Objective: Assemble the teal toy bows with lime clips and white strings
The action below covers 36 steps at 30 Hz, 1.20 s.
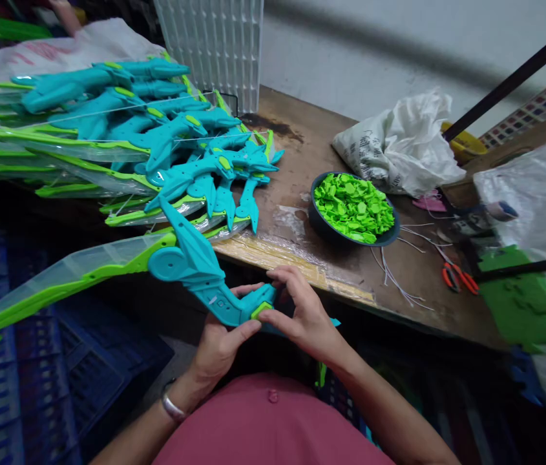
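I hold a toy sword [190,265] with a teal handle and a long clear blade edged in lime green that reaches out to the left. My left hand [221,345] grips the teal handle from below. My right hand [299,310] presses a small lime green piece [262,310] onto the handle's end with its fingertips. A dark bowl [324,226] full of the same green pieces stands on the wooden table [302,148], just beyond my right hand.
A pile of finished teal and green swords [156,135] covers the table's left side. A white crumpled bag [399,148], orange-handled scissors [459,278], white ties [399,271], a white plastic grid [214,45] and blue crates [35,368] on the floor are nearby.
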{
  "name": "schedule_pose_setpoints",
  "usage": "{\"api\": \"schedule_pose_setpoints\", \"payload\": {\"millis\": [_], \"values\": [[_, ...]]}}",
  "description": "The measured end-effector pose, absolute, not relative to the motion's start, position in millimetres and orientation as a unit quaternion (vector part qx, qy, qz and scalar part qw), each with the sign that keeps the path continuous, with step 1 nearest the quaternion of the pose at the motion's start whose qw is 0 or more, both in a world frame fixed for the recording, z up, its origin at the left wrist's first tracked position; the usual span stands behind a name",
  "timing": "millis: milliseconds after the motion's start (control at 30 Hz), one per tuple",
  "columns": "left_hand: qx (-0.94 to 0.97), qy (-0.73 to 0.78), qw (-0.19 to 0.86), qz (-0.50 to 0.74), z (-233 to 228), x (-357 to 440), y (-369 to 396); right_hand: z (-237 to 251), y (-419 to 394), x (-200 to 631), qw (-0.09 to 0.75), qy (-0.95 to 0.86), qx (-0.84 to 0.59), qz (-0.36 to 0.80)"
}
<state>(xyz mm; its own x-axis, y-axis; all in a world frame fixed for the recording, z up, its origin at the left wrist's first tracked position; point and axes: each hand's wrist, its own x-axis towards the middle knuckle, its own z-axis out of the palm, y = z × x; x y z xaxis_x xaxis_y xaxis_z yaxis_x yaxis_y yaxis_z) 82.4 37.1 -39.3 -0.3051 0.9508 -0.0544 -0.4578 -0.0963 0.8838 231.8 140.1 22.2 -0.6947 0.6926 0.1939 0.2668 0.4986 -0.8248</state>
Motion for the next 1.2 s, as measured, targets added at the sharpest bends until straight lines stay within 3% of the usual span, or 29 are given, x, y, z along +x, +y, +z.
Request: {"api": "schedule_pose_setpoints", "payload": {"millis": [200,633,833,967,1200], "values": [[0.398,0.494,0.440,0.636,-41.7,78.5,30.5,20.7,146.2,234.1,0.184,-0.773,-0.297,0.530],[0.393,0.559,0.389,0.617,-51.3,74.8,26.4,11.5,153.3,221.7,0.200,-0.824,-0.255,0.465],[0.400,0.573,0.348,0.625,-40.6,74.5,34.9,9.9,157.2,219.9,0.227,-0.789,-0.275,0.500],[0.391,0.636,0.349,0.567,-36.0,68.2,33.5,13.5,154.6,220.6,0.247,-0.782,-0.289,0.494],[0.375,0.660,0.355,0.545,-31.8,66.7,32.2,16.1,151.4,221.9,0.191,-0.764,-0.292,0.543]]}}
